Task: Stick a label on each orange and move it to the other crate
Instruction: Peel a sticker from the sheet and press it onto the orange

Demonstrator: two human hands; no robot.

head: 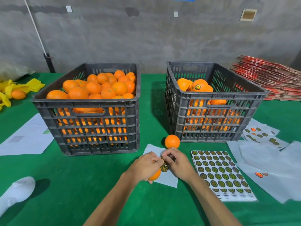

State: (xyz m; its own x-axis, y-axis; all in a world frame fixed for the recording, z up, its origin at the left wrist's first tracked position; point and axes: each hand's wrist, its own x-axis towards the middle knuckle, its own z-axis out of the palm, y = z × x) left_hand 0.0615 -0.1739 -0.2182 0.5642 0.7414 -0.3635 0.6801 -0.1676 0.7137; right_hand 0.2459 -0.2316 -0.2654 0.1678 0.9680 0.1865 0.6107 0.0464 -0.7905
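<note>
Two bare forearms reaching in from the bottom edge, meeting over a pale backing sheet (169, 180) on the green worktop (81, 185). Beyond, left crate (91, 115) heaped with unlabelled oranges; right crate (211, 111) part filled, top orange labelled. Right of the hands, full sticker sheet (219, 172). Left hand (145, 165) palm down, fingers curled round an orange (154, 175) resting on the backing sheet. Right hand (177, 162) bent at the wrist, fingertips pinched together at small round labels (164, 168) between both hands; cannot tell whether one is lifted. Loose orange (172, 141) just beyond the knuckles, near the right crate.
</note>
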